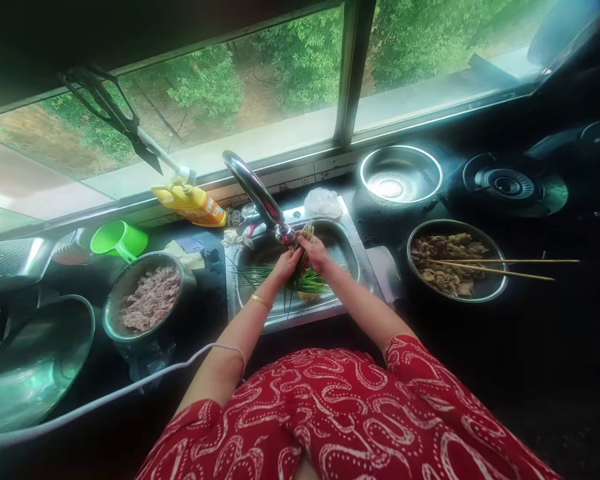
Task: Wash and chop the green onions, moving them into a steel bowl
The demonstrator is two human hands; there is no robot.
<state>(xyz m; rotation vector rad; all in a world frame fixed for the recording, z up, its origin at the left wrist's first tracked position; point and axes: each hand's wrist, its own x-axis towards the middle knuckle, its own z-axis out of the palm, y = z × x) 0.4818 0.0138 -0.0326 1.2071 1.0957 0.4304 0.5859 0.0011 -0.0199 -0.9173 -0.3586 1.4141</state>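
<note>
My left hand and my right hand are together over the steel sink, both closed on a bunch of thin green chives. The pale root ends of the bunch sit right under the faucet spout. More loose chive stems lie across the left part of the basin. A gold bangle is on my left wrist.
A bowl of minced meat stands left of the sink, a large empty steel bowl further left. A green cup and a yellow bottle stand behind. Right: a colander, a bowl of cooked food with chopsticks, a gas burner.
</note>
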